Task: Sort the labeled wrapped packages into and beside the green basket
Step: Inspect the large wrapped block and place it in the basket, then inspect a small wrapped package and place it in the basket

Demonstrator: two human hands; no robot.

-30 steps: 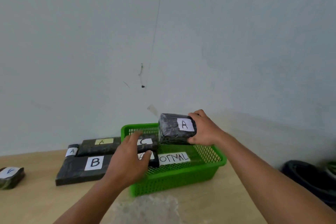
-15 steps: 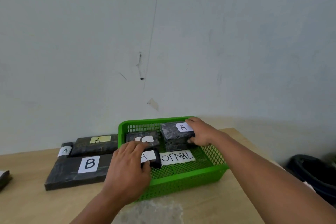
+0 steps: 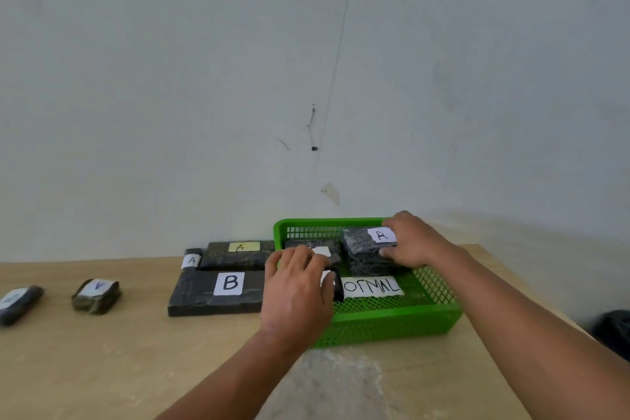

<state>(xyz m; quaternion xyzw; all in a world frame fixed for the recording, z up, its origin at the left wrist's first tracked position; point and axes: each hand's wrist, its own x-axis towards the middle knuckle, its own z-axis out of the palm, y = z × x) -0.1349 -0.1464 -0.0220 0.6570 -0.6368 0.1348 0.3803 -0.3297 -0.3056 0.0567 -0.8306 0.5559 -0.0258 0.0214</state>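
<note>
Down it comes: the A package (image 3: 364, 254), up above the rim a second ago, now sits inside the green basket (image 3: 392, 320) at the back right. The right hand (image 3: 416, 242) has come down with it, fingers curled over its top and thumb on its near side, gripping it. It's a chunky dark block in glossy wrap, with a white label bearing a handwritten A facing up.

A wide pale wooden surface (image 3: 102, 368) carries everything, with the basket back near the wall. Just left of the basket lies the big flat B package (image 3: 201, 297). Behind that is a long package (image 3: 221, 257) with a yellow A label, and a small end package (image 3: 191, 260) marked A at its left tip. On the basket floor, a paper strip (image 3: 371, 286) reads "ORMAL".

The left hand (image 3: 296, 293) lies over the basket's left half. Its fingers are loosely spread on a half-hidden package (image 3: 335, 249) just beside the A package, and the thumb touches a little package (image 3: 337, 286) in front; nothing is pinched.

Well apart on the left sit a loose package (image 3: 96, 297) labelled A and a blurred package (image 3: 18, 303). Both are in view now, where only an edge showed half a second ago.
</note>
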